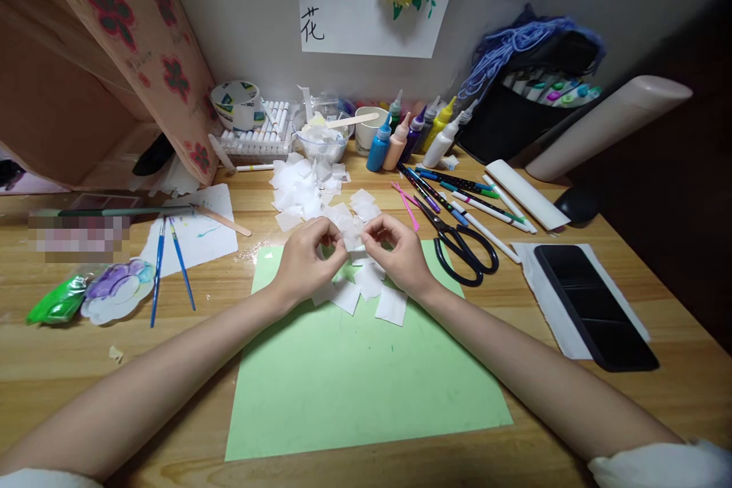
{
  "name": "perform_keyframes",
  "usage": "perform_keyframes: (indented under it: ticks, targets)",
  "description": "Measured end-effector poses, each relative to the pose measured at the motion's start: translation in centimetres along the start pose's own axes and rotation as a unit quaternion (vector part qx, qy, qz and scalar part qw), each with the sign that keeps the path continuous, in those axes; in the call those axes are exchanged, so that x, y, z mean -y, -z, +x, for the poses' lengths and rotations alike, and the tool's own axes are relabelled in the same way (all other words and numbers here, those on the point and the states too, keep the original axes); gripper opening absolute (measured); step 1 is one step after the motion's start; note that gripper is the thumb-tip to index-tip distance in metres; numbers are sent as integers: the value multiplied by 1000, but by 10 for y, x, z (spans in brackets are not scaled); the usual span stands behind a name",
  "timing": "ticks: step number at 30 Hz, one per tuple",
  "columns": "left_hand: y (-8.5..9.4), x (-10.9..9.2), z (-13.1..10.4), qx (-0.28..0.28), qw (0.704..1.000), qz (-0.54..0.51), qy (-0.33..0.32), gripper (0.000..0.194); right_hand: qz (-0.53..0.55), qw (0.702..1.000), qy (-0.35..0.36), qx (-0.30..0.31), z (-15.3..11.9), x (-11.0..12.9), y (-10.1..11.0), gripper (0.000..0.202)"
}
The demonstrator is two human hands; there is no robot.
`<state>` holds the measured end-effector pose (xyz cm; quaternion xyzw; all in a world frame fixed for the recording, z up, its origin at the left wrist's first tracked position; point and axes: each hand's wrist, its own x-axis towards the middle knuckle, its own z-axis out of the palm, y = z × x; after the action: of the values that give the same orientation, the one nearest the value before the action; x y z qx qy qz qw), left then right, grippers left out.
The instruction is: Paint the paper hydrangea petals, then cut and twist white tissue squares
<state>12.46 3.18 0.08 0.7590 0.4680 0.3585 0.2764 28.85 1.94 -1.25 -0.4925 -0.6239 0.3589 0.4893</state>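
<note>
Over the top part of a green sheet (366, 374), my left hand (312, 259) and my right hand (399, 253) face each other. Thumb and fingertips of each hand are pinched on a thin white paper piece (351, 229) that spans the small gap between them. Beneath and between the hands lie several white paper squares (391, 306) on the green sheet. A loose pile of white paper squares (300, 187) sits just beyond on the wooden table.
Black scissors (463, 248) and pens (486, 232) lie right of my right hand, with a phone (595, 305) farther right. Glue bottles (379, 147) stand behind. Paintbrushes (157, 274), a palette (117, 291) and a green packet (60, 299) are at the left.
</note>
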Motion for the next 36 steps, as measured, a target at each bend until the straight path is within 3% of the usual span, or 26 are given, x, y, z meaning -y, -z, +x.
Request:
perform_keyframes:
  ticks: [19, 26, 36]
  targets:
    - [1, 1, -1, 20, 1000, 6, -18, 13, -60, 996, 54, 25, -4, 6, -2, 3]
    - [0, 0, -1, 24, 998, 17, -50, 13, -50, 997, 48, 20, -3, 4, -2, 5]
    - [2, 0, 1, 53, 998, -14, -25, 17, -30, 1000, 6, 6, -1, 0, 0, 8]
